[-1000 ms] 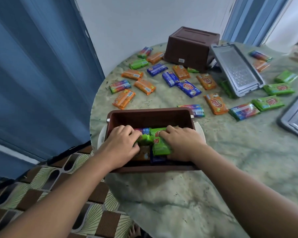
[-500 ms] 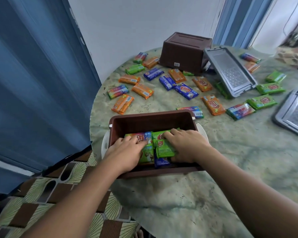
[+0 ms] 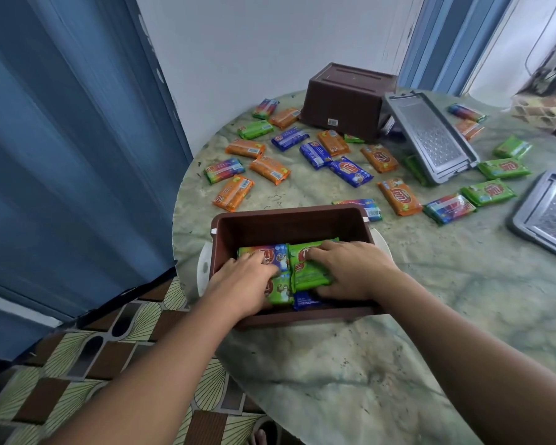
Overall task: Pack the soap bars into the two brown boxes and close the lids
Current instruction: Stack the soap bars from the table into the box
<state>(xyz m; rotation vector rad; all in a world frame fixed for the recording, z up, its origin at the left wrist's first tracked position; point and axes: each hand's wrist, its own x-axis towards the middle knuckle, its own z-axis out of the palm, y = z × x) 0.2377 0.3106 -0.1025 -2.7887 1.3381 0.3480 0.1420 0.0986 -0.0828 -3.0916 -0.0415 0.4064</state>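
Round marbled green table (image 3: 398, 364), shoved up against a plain white wall (image 3: 270, 43). Blue curtain (image 3: 61, 155) hanging down the left side, another blue curtain (image 3: 446, 36) over at the back right. Tiled floor (image 3: 77, 364) below, brown squares mixed with pale fan-pattern ones.

A second ago the left hand (image 3: 244, 284) and the right hand (image 3: 350, 271) sat bunched together over a jumble of soap bars in the open brown box (image 3: 289, 220), some bars tilted up. Now the bars lie flatter: a rainbow bar (image 3: 270, 253) shows at the 9 o'clock side and a green bar (image 3: 305, 271) lies beside it toward 3 o'clock. Both hands' fingers are more spread out, resting flat on the bars.
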